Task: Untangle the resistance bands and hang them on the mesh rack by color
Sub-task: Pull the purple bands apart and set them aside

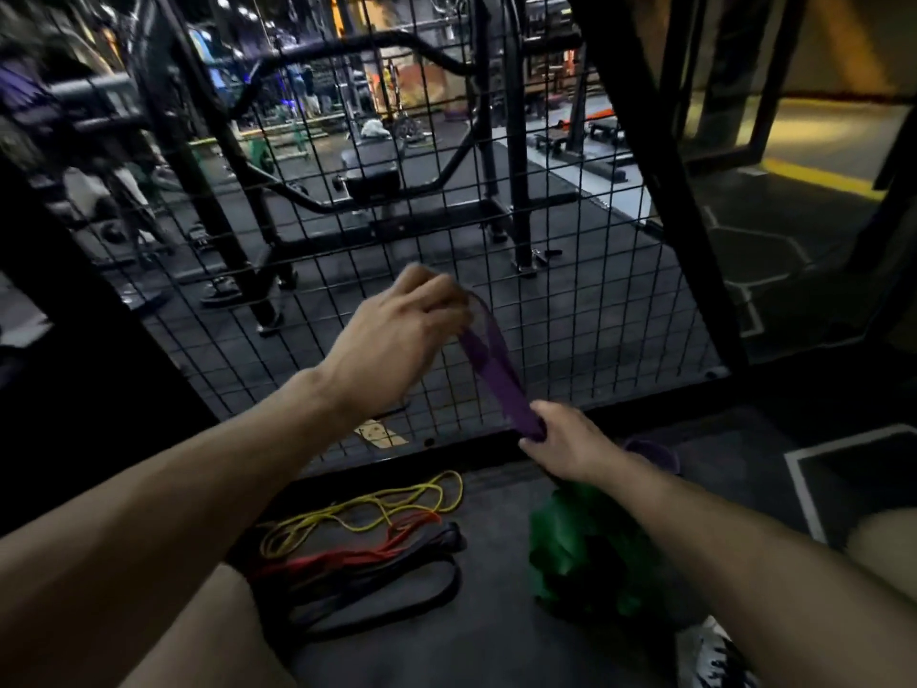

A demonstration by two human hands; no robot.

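Observation:
A purple resistance band [489, 362] stretches taut between my two hands in front of the black mesh rack [570, 300]. My left hand [397, 340] grips its upper end close to the mesh. My right hand [565, 441] grips its lower end near the rack's bottom bar. On the floor below lie a yellow band [367, 513], a red band [347, 556] and a black band [397, 588], loosely tangled together. A heap of green bands [580, 553] sits under my right forearm, with more purple band [652, 451] behind my right wrist.
Thick black frame posts [660, 181] border the mesh on the right and left. Behind the mesh stand a bench and gym machines. A yellow floor line [814, 176] runs at the far right. My shoe [714, 657] shows at the bottom right.

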